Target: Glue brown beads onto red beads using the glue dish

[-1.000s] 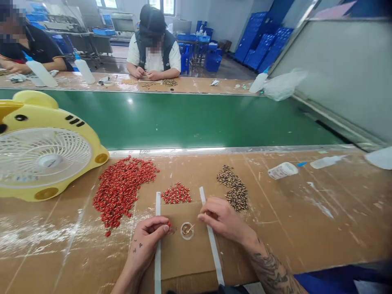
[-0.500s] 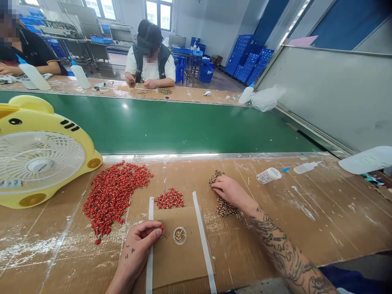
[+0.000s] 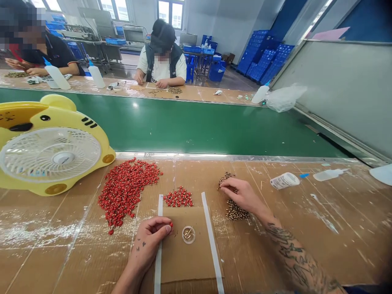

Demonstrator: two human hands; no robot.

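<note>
My left hand [image 3: 149,241] rests on a cardboard sheet [image 3: 186,249], its fingertips pinching a small red bead [image 3: 170,224]. My right hand [image 3: 241,196] reaches over to a scattered pile of speckled brown beads [image 3: 234,206], with its fingertips at the pile's upper part. Whether those fingers hold a bead is too small to tell. A small round glass dish [image 3: 188,234] with a thin stick in it stands on the cardboard between my hands. Nearer the fan lie a large heap of red beads [image 3: 128,190] and a smaller red cluster [image 3: 178,197].
A yellow fan with a white grille [image 3: 50,157] stands at the left of the work table. A green conveyor belt [image 3: 171,126] runs beyond the table edge. A white bottle [image 3: 329,174] and a white tube [image 3: 284,180] lie to the right. Co-workers [image 3: 162,57] sit across the belt.
My right hand has moved from beside the dish to the brown beads. My left hand stays at the cardboard with the red bead, and the view has shifted slightly.
</note>
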